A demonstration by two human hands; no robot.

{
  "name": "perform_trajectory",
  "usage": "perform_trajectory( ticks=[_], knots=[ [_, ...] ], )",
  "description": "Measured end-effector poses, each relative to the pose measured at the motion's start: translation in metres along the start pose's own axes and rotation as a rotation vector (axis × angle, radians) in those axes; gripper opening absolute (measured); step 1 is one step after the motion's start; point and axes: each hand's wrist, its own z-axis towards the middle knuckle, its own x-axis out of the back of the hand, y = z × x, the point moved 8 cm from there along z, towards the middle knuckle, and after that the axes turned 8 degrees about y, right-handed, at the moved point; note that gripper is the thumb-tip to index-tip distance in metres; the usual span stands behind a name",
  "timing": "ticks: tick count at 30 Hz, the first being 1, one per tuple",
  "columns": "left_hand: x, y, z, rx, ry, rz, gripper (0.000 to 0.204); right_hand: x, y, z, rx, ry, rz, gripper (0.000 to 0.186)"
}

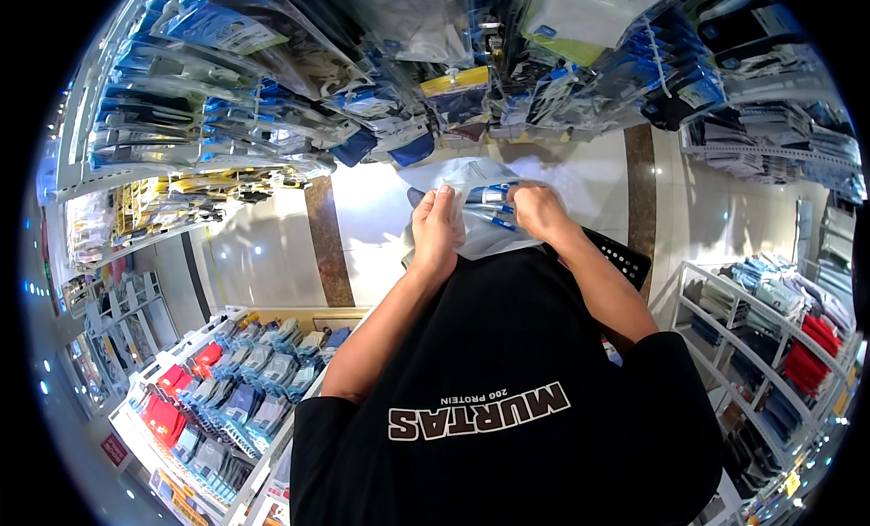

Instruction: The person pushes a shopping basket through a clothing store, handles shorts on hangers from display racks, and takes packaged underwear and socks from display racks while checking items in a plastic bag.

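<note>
In front of my chest is a translucent white plastic bag (464, 170), held between my two hands. Several blue-and-white packets (495, 200) show inside it. My left hand (438, 234) is closed on the bag's left side, thumb pointing up along the film. On the other side my right hand (542, 212) is curled closed at the bag's edge, right beside the packets; its fingertips are partly hidden. A dark item (416, 197) peeks out past the bag on the left.
Ahead, racks of hanging plastic-wrapped goods (245, 100) curve across the aisle. A display of folded, packaged clothing (245, 399) stands behind on the left, and a white wire rack (770, 345) on the right. A black perforated basket edge (625, 259) shows by my right forearm.
</note>
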Motion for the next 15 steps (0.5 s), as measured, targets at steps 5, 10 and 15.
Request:
perform_trajectory(
  ticks=[5, 10, 15],
  knots=[
    [-0.011, -0.006, -0.007, -0.027, -0.003, 0.018, 0.019, -0.024, 0.006, -0.008, 0.027, -0.093, -0.191, 0.026],
    [0.004, -0.016, -0.001, 0.022, -0.009, 0.017, 0.019, -0.010, -0.013, -0.014, 0.052, 0.015, 0.004, 0.026],
    [0.017, -0.013, 0.012, -0.035, 0.076, -0.018, 0.017, 0.059, -0.039, -0.008, 0.018, 0.079, 0.248, 0.027]
  ],
)
